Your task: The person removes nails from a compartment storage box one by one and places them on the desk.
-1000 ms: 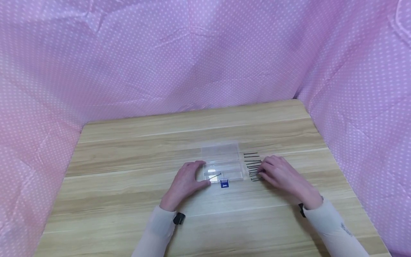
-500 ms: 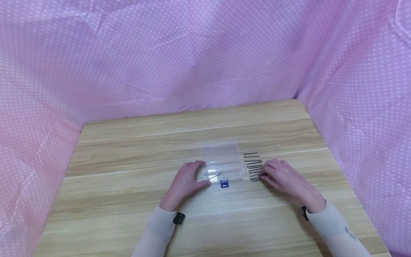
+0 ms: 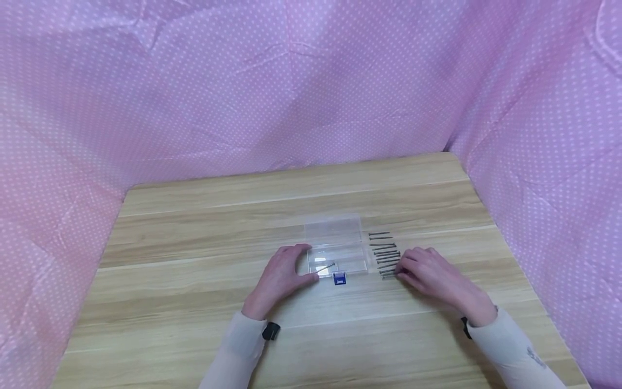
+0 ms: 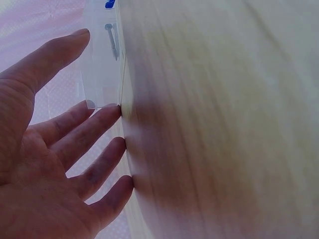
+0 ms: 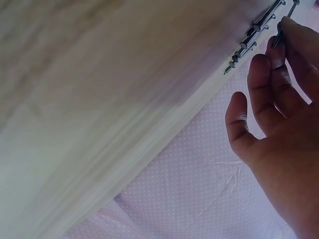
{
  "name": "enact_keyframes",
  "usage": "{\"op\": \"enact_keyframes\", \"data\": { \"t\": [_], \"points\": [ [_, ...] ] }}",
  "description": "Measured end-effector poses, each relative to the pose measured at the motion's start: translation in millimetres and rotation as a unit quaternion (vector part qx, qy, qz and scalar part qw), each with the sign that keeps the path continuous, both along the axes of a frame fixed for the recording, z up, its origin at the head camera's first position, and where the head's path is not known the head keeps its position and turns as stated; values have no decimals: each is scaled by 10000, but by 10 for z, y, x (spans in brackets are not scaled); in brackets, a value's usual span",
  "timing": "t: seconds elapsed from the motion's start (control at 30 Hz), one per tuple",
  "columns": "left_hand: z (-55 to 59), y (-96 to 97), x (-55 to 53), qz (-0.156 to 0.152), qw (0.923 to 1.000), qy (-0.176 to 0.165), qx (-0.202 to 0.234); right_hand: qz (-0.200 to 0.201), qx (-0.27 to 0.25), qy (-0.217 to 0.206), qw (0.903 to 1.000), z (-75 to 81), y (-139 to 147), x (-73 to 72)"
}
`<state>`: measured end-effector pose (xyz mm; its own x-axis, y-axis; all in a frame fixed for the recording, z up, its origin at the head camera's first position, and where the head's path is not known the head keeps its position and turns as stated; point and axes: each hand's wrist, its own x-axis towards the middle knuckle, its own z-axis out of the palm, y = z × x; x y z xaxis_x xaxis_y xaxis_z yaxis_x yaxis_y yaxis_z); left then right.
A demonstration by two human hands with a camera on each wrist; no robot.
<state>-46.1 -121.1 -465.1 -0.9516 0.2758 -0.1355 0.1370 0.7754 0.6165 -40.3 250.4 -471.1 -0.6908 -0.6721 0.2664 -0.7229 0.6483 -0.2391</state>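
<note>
A clear plastic box (image 3: 351,260) lies with its lid folded back, a blue latch (image 3: 339,278) on its front. My left hand (image 3: 279,278) holds its left end, thumb at the front corner and index finger at the back one. One metal screw (image 4: 111,42) lies slantwise inside the box. To the right, several screws (image 3: 385,254) form a column on the table, roughly parallel. My right hand (image 3: 427,275) is at the near end of this column. In the right wrist view its thumb and fingers pinch a screw (image 5: 277,39) by the shaft.
The box's see-through lid (image 3: 333,229) lies flat behind it. Wood-grain table (image 3: 204,237) surrounds the box and screws. Pink dotted cloth (image 3: 291,81) hangs behind the table and along both sides.
My right hand has shifted a little to the right and toward me along the screws, exposing more of their right ends. The left hand and box have stayed put.
</note>
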Motion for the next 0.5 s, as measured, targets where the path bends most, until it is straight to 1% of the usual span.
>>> {"op": "enact_keyframes", "data": {
  "t": [0.33,0.5],
  "points": [
    [10,2,9,22,10000,-41,14,15,154,-9,9999,-7,-8,18],
    [12,-1,9,9,10000,-5,17,36,207,42,9998,-10,-16,17]
  ]
}}
